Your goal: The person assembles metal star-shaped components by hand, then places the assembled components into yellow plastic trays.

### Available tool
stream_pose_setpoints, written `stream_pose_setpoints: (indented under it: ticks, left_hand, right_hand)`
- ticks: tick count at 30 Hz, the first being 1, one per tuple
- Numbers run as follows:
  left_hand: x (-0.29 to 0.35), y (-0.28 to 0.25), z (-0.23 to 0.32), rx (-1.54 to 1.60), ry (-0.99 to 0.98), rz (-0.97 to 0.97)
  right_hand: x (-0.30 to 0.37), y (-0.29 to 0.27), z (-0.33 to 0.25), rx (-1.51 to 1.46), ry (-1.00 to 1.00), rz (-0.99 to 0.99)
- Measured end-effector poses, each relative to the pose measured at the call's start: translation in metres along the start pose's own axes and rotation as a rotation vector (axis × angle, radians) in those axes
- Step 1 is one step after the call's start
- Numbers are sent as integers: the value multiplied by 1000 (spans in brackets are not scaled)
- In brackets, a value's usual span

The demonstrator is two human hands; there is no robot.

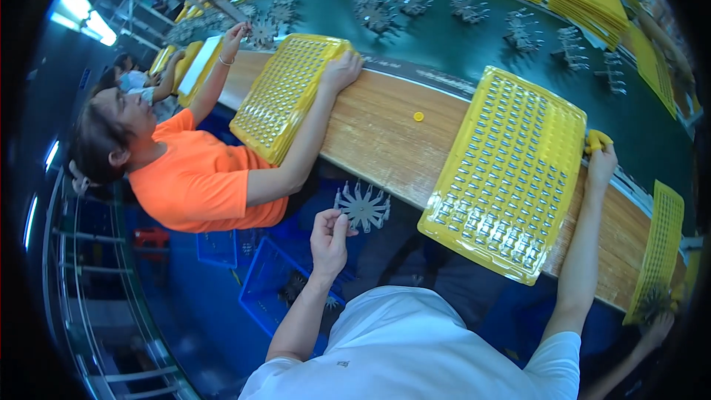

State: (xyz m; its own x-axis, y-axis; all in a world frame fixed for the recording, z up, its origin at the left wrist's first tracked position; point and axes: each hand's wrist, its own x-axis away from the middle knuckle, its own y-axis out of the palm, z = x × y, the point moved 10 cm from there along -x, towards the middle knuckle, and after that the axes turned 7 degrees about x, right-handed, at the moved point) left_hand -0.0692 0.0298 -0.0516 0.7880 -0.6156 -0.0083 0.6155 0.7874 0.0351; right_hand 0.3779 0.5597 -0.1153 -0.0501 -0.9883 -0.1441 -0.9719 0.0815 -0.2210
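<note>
White shirt [422,341] lies nearest. Ahead, the left grip [329,244] pinches a spoked grey disc [363,209], probably light and stiff, best held by its edge; rightward, a yellow tray [557,150], likely bendable, lies beside the right grip [601,166], whose hold is unclear.

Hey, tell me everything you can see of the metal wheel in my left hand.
The wheel is dull grey and looks like metal: a flat plate with slim arms spreading like spokes. Some arm tips seem to carry small pieces, too small to make out. It is held in the air just off the near edge of the wooden table, its face showing to the camera, pinched near its lower left by the left hand.
</note>
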Motion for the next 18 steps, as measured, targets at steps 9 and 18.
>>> stream_pose_setpoints:
  ticks: [9, 18]
  left_hand:
    - [18, -26, -13, -10, -16, 54]
    - [39, -115, -66, 44, -235, 263]
  right_hand:
    - [-5, -6, 8, 123, 1, -4]
    - [-21, -9, 37, 47, 3, -63]
